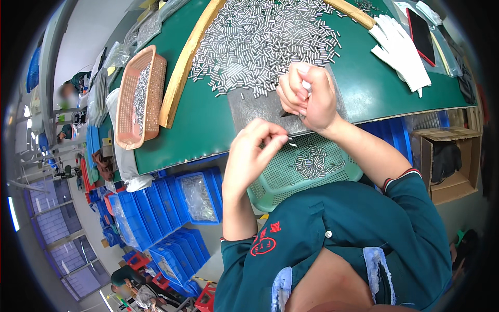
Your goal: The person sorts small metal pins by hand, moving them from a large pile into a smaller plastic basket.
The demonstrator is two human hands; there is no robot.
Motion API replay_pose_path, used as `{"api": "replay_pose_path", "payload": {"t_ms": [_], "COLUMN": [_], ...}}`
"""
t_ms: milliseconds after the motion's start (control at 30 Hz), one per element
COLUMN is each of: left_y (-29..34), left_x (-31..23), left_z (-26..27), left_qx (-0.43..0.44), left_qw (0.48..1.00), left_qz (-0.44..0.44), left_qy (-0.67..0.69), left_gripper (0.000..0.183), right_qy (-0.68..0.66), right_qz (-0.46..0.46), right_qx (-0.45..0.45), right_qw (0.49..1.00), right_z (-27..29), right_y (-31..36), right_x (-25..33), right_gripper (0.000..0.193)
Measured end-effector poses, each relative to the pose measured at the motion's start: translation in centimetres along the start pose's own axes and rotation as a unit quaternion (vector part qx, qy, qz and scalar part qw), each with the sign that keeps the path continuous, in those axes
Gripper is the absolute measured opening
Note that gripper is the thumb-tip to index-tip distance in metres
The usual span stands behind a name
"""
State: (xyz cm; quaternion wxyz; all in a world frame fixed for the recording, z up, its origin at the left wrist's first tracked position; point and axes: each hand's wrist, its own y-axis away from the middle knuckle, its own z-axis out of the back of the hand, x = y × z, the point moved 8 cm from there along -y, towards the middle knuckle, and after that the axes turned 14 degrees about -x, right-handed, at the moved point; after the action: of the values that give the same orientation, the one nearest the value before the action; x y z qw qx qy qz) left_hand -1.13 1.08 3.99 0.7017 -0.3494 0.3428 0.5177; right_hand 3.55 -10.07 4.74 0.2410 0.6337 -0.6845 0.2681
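Note:
My right hand [314, 96] is closed in a fist around a small tool with a white handle [306, 86]. A dark, pointed tip shows below its fingers, over the grey mat [249, 112] at the table's front edge. Lower and to the left, my left hand [254, 148] pinches thumb against fingertips, with a small metal pin [292, 144] showing at their ends. Beneath both hands sits a green mesh basket [270, 190], with several loose metal pins [314, 162] inside. A large heap of short metal pins [260, 44] spreads over the table beyond my hands.
Wooden strips [182, 78] flank the heap on the green table [202, 122]. A pink basket [156, 99] of pins stands left; a white glove [400, 54] and red-edged phone [420, 36] lie right. Blue bins [156, 203] and a cardboard box [452, 187] are below the table.

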Motion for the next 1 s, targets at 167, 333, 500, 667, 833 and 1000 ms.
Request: {"api": "replay_pose_path", "payload": {"t_ms": [167,333,500,667,833,1000], "left_y": [-2.8,-4.2,-3.3,-2.0,-1.4,-2.0], "left_x": [0.8,1.4,1.1,0.2,-0.2,-0.1], "left_z": [3.2,2.4,2.0,1.0,1.5,1.7], "left_qx": [-0.212,-0.209,-0.142,-0.108,-0.133,-0.168], "left_qw": [0.945,0.935,0.962,0.970,0.960,0.954], "left_qz": [-0.010,-0.033,-0.015,-0.040,-0.050,-0.047], "left_qy": [-0.250,-0.284,-0.231,-0.212,-0.241,-0.244], "left_gripper": [0.014,0.013,0.010,0.009,0.008,0.007], "right_qy": [-0.042,-0.040,-0.047,-0.014,-0.016,-0.018], "right_qz": [-0.017,-0.004,-0.012,-0.001,-0.003,-0.003], "right_qx": [0.012,0.021,0.012,0.001,-0.004,-0.007], "right_qw": [0.999,0.999,0.999,1.000,1.000,1.000], "right_z": [-0.3,-0.1,0.1,0.0,0.2,0.2], "right_y": [0.2,0.1,0.1,0.2,0.2,0.2], "right_x": [0.0,-0.1,-0.1,0.1,0.1,0.1], "right_gripper": [0.035,0.035,0.035,0.037,0.037,0.037]}}
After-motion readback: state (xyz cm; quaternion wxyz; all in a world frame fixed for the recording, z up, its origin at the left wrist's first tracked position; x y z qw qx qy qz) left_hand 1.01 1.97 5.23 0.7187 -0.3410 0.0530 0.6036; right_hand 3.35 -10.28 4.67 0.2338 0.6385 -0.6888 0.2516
